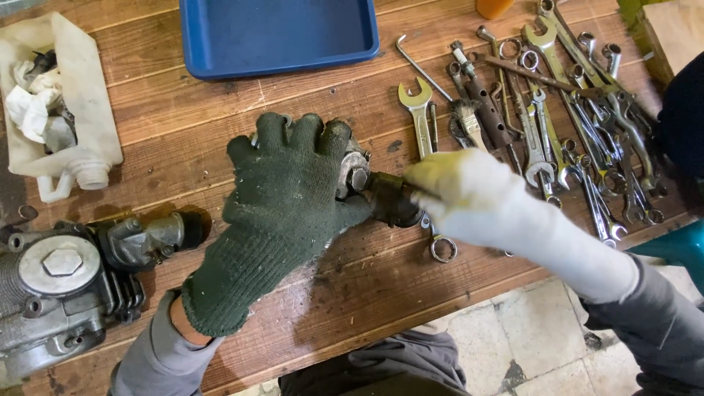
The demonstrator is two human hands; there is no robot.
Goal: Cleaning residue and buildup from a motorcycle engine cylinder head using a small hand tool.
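We hold a small metal part [357, 170] at the middle of the wooden desk [183, 125]. Our left hand [282, 198], in a dark green knit glove, lies over the part with its fingers [304, 132] curled around it, so most of the part is hidden and only a grey, greasy end shows at the thumb side. Our right hand [458, 192], in a pale glove, has its fingers closed on a dark, grimy tool handle [392, 199] whose tip meets the exposed end of the part.

We judge the part to be rigid cast metal, dense for its bulk and probably oily, so it may slip in a knit glove. The best hold appears to be around the body, pressed down against the desk, leaving the end free.

Surroundings:
- A pile of open-end and ring spanners [579, 125] lies to the right, near the right hand.
- One spanner [419, 117] lies apart, just beyond the two hands.
- A blue tray [279, 33] sits at the far edge.
- An engine cylinder head [66, 286] rests at the near left.
- A cut white plastic container [70, 117] holding rags stands at the far left.
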